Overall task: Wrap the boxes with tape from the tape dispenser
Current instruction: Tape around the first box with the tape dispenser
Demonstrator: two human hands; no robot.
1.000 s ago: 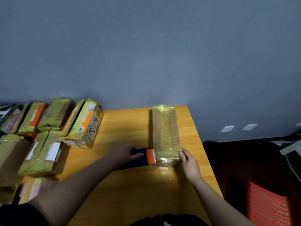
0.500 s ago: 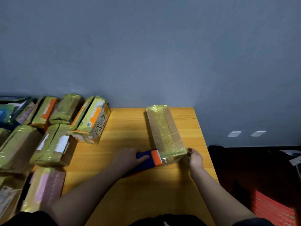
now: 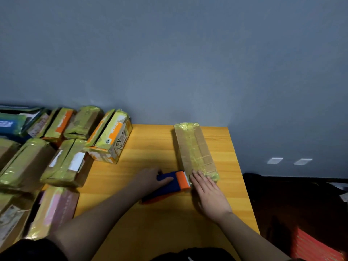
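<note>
Yellowish tape already covers the long box [image 3: 194, 149] at the table's [image 3: 154, 221] right side; my left hand [image 3: 150, 182] grips the dispenser [image 3: 174, 182] w/ its blade against the box's near end, right hand [image 3: 209, 194] flat, fingers straight, pressing tape down — next prob. tear it off

Head camera, looking forward-down, close over table [image 3: 154, 223], wall beyond.

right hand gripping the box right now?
No. The right hand lies flat, fingers straight, pressing the near end of the box.
</note>
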